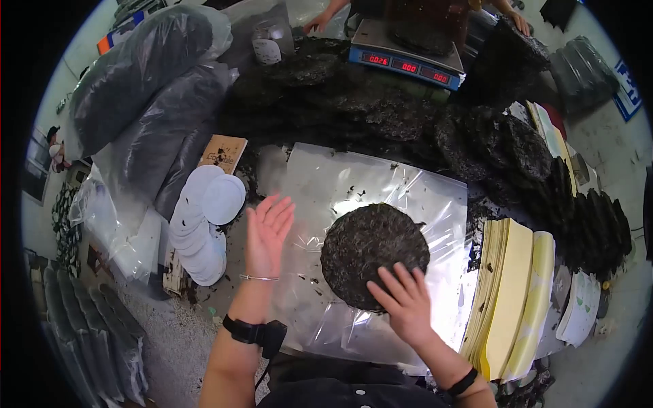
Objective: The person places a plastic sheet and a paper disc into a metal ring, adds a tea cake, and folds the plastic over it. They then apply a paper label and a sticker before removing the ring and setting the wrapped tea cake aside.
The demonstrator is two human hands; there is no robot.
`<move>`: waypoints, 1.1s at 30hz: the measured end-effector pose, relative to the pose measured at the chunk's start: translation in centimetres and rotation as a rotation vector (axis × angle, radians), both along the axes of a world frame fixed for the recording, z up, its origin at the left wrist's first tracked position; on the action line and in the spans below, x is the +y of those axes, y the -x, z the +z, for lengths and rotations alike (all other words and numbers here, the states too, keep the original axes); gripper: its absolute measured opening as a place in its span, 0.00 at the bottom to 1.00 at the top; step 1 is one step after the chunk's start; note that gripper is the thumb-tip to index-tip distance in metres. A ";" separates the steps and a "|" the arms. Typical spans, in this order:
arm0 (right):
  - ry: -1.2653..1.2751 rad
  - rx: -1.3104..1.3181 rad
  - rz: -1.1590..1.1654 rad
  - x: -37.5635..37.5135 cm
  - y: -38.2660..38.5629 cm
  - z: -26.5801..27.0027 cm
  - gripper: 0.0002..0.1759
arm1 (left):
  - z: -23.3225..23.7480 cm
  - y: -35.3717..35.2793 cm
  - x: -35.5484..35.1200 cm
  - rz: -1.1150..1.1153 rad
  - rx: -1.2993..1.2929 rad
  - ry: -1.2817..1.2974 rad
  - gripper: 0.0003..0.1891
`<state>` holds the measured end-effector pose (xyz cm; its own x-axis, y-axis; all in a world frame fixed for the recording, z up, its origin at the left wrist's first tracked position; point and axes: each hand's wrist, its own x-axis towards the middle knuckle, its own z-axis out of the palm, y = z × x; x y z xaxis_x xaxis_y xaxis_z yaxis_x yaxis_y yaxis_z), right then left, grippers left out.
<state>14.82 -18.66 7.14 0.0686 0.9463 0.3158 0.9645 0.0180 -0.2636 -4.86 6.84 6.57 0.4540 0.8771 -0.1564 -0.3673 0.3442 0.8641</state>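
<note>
The tea cake (374, 253) lies on plastic sheet (340, 183); discs (204, 224) left, paper stack (510, 292) right, scale (408, 58) behind

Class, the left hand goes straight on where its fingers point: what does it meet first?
Likely the plastic sheet, then the dark cakes behind; the left hand looks raised, so depth is unclear.

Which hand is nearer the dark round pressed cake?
Right. The right hand lies on the near edge of the dark round pressed cake; the left hand is raised open to its left, not touching.

Tea cake (371, 248) rough, matt; plastic sheet (354, 177) glossy, crinkled; paper discs (204, 217) smooth.
</note>
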 end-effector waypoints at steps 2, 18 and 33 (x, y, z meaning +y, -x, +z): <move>0.015 0.043 -0.032 -0.9 1.0 -1.3 0.32 | 2.2 0.4 -0.8 -0.041 0.030 -0.114 0.39; -0.002 0.137 -0.117 0.2 -1.7 -2.2 0.17 | -2.8 -9.6 -7.7 -0.845 1.129 -1.680 0.40; 0.158 0.379 -0.124 1.4 -1.6 -3.5 0.19 | -4.2 -9.9 -9.6 -1.061 1.221 -1.323 0.41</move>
